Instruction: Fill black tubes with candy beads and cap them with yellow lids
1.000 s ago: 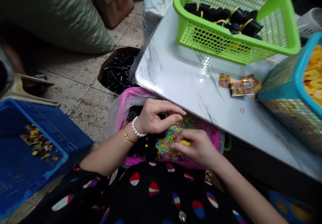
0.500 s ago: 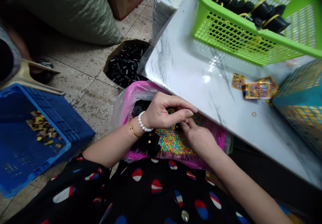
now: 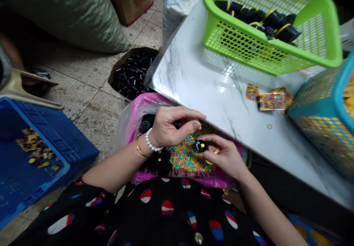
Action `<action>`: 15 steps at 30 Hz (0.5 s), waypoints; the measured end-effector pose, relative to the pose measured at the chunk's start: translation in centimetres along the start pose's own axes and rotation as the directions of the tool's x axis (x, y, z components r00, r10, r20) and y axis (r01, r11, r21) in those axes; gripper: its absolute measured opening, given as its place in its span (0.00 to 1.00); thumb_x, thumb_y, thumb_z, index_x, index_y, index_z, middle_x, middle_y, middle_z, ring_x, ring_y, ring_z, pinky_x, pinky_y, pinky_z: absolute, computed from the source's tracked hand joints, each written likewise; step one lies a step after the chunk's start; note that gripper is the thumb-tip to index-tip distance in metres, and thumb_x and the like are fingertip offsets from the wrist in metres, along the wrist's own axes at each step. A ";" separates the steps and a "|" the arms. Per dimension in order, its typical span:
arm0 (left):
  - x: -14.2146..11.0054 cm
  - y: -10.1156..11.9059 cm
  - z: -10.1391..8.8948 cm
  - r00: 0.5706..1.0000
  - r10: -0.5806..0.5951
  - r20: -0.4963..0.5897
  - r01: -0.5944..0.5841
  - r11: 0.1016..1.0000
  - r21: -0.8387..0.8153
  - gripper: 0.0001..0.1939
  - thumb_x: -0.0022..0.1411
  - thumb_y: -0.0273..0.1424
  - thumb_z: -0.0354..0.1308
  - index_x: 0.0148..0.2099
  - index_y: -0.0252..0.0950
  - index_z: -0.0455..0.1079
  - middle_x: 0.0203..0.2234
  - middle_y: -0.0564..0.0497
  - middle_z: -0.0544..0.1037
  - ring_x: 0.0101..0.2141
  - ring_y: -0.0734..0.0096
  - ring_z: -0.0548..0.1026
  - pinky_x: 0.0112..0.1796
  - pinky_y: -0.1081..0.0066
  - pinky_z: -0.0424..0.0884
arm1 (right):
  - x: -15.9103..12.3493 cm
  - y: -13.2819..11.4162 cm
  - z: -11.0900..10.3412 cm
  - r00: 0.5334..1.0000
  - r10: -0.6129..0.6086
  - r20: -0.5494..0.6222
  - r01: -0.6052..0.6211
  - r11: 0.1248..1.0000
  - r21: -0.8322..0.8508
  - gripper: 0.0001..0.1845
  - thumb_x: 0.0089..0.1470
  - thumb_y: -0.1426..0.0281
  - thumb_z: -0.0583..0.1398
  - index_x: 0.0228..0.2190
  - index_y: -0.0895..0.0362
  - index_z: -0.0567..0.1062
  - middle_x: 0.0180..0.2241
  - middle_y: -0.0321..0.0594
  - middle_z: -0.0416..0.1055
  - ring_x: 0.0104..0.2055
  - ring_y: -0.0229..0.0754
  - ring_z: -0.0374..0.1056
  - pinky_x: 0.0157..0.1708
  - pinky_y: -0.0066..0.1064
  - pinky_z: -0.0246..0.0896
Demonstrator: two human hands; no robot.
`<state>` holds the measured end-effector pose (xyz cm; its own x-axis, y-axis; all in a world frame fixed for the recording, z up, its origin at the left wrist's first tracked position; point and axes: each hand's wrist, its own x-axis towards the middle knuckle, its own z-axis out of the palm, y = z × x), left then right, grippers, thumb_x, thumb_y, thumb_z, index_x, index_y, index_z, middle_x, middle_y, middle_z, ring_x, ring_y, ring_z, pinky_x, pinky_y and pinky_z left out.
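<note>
White marbled table, pink tub, tiled floor

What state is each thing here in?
Right hand: holding the black cup
Black cup: held, coloured bits inside
Left hand: half curled, hold unclear
Pink container: open, holding beads and black pieces
Green basket: open, partly filled
Blue crate: open, partly filled
Teal basket: open, loaded
Packets: lying together

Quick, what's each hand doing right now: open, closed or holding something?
Left hand: loosely curled; whether it holds anything can't be told.
Right hand: closed on a small black piece.
</note>
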<state>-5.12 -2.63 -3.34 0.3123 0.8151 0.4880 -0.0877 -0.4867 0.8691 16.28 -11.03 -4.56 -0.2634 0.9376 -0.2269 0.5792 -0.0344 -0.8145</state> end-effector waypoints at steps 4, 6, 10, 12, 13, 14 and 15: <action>0.0 -0.1 0.3 1.000 0.020 0.025 -0.020 1.000 0.017 0.08 0.60 0.29 0.60 0.42 0.34 0.76 0.25 0.49 0.80 0.22 0.77 0.73 0.24 0.76 0.70 | -0.6 0.9 -0.5 1.000 -0.009 -0.030 -0.009 0.834 -0.551 0.15 0.57 0.70 0.56 0.46 0.56 0.74 0.41 0.46 0.74 0.33 0.42 0.71 0.28 0.30 0.66; 0.0 0.0 0.5 0.999 0.036 0.029 -0.037 0.999 0.023 0.07 0.59 0.28 0.60 0.41 0.34 0.77 0.24 0.50 0.80 0.22 0.76 0.73 0.24 0.75 0.70 | -0.6 1.0 0.5 0.995 0.047 0.092 0.038 0.662 -0.748 0.17 0.58 0.73 0.53 0.48 0.56 0.73 0.50 0.51 0.69 0.33 0.43 0.72 0.28 0.31 0.66; -0.2 0.2 0.6 0.998 0.043 0.042 -0.045 0.997 0.057 0.07 0.60 0.29 0.60 0.40 0.33 0.77 0.24 0.49 0.80 0.22 0.76 0.73 0.25 0.74 0.70 | -0.5 0.6 2.4 0.970 -0.053 0.237 0.182 0.803 -0.567 0.15 0.58 0.74 0.54 0.46 0.56 0.73 0.48 0.48 0.70 0.35 0.41 0.73 0.32 0.31 0.68; -0.3 0.2 0.5 0.998 0.044 0.050 -0.047 0.997 0.059 0.08 0.60 0.29 0.60 0.41 0.33 0.77 0.24 0.48 0.80 0.23 0.75 0.73 0.25 0.74 0.70 | -0.8 0.3 2.3 0.979 -0.162 0.126 0.194 0.933 -0.304 0.13 0.56 0.74 0.56 0.43 0.55 0.73 0.43 0.44 0.73 0.41 0.42 0.72 0.40 0.32 0.68; -0.4 0.2 0.5 0.998 0.047 0.053 -0.050 0.998 0.048 0.09 0.60 0.30 0.60 0.42 0.33 0.76 0.25 0.48 0.80 0.23 0.75 0.74 0.26 0.74 0.70 | -1.0 0.1 2.1 0.984 -0.168 0.053 0.175 0.968 -0.179 0.12 0.55 0.73 0.58 0.42 0.54 0.74 0.42 0.42 0.74 0.43 0.42 0.71 0.41 0.32 0.67; -0.5 0.1 0.4 0.997 0.051 0.058 -0.052 0.998 0.027 0.10 0.60 0.31 0.60 0.43 0.33 0.76 0.25 0.48 0.80 0.24 0.74 0.74 0.26 0.74 0.70 | -1.2 -0.1 1.7 0.990 -0.142 -0.012 0.140 0.988 -0.071 0.12 0.54 0.72 0.59 0.42 0.53 0.74 0.40 0.41 0.74 0.42 0.42 0.71 0.40 0.32 0.67; -0.5 0.1 0.3 0.996 0.056 0.067 -0.057 0.998 0.002 0.11 0.60 0.32 0.60 0.45 0.33 0.75 0.26 0.48 0.80 0.25 0.74 0.75 0.27 0.74 0.70 | -1.4 -0.3 1.3 0.994 -0.094 -0.062 0.095 0.995 0.019 0.11 0.53 0.70 0.61 0.41 0.53 0.75 0.38 0.40 0.75 0.39 0.42 0.71 0.37 0.32 0.68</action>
<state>-4.98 -3.20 -3.53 0.3692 0.7636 0.5298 -0.1030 -0.5329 0.8399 15.48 -12.76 -4.73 -0.2683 0.9563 -0.1160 0.5371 0.0485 -0.8422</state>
